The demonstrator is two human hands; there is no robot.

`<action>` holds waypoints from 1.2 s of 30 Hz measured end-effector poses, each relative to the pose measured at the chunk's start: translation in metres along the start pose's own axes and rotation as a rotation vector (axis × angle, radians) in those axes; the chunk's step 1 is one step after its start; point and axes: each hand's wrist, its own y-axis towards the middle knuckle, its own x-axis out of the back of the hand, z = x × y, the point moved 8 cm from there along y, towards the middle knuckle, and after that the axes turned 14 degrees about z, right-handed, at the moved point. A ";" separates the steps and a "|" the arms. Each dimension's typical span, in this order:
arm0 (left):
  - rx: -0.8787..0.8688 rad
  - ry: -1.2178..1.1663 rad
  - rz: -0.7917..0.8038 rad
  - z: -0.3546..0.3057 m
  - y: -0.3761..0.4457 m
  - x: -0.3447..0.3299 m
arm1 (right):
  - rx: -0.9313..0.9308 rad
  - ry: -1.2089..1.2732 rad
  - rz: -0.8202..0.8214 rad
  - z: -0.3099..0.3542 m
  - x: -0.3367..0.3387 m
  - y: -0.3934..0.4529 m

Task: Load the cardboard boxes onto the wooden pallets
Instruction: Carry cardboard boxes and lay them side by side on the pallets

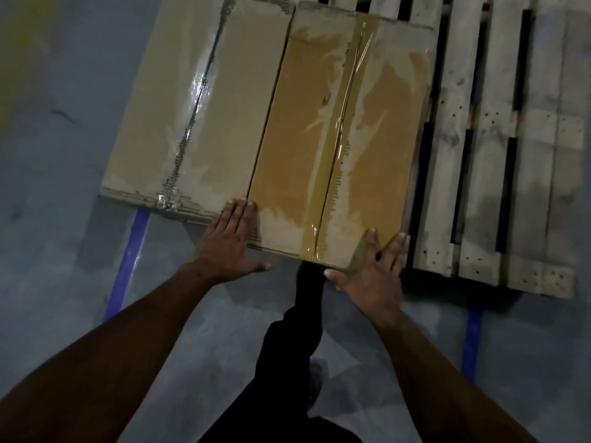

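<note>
Both hands lay flat with straight fingers, the left hand (231,241) and right hand (372,273) at the near corners of the darker cardboard box (335,139), its long axis running away along the wooden pallet (479,155).

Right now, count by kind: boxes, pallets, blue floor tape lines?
Cardboard boxes: 2, the paler left box and the tape-sealed right box under both hands
Wooden pallets: 1
Blue floor tape lines: 2, left and right
Total: 5
</note>
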 end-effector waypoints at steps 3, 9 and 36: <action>-0.027 0.067 -0.035 0.001 -0.001 0.002 | 0.005 -0.003 0.023 0.000 -0.003 -0.005; -0.117 -0.013 -0.200 0.004 -0.006 0.016 | 0.020 0.040 -0.092 0.002 0.000 -0.004; -0.106 -0.137 -0.275 0.009 -0.008 0.008 | 0.008 -0.013 -0.037 0.001 -0.007 -0.003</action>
